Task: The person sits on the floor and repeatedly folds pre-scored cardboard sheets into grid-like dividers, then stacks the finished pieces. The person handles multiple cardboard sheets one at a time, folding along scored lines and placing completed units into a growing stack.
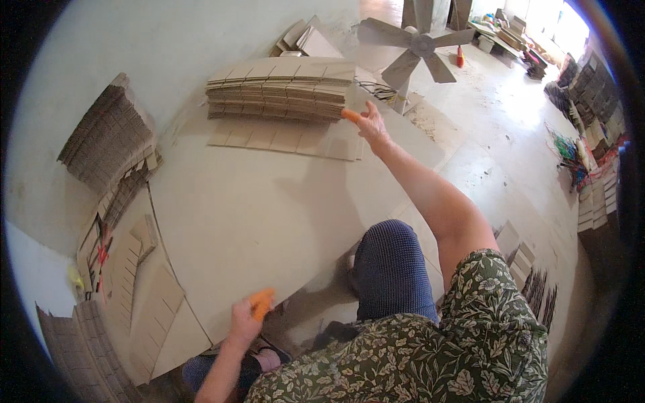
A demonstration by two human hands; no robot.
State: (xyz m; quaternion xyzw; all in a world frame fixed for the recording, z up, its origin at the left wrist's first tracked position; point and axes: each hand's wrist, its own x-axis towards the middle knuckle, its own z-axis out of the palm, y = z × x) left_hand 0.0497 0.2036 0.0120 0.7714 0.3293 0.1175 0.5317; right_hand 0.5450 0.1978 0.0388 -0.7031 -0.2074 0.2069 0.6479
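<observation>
A thick stack of slotted cardboard strips (275, 94) lies at the far side of the pale work table (235, 215). My right hand (373, 127) is stretched out to the stack's right end. Its orange-covered digit points at the stack's corner and seems to touch it, while another finger stands up and apart. Over the table's near edge is my left hand (247, 318), with orange covers on its digits. They stretch forward with nothing visible in them; the other fingers are partly hidden. A slotted cardboard sheet (289, 140) lies flat in front of the stack.
A grey fan (422, 46) stands beyond the table's far right. Tall piles of slotted cardboard (111, 134) lean at the left wall, with loose slotted sheets (158, 316) below. More bundles (598, 87) line the right side. My knee (396, 269) is beside the table's near edge.
</observation>
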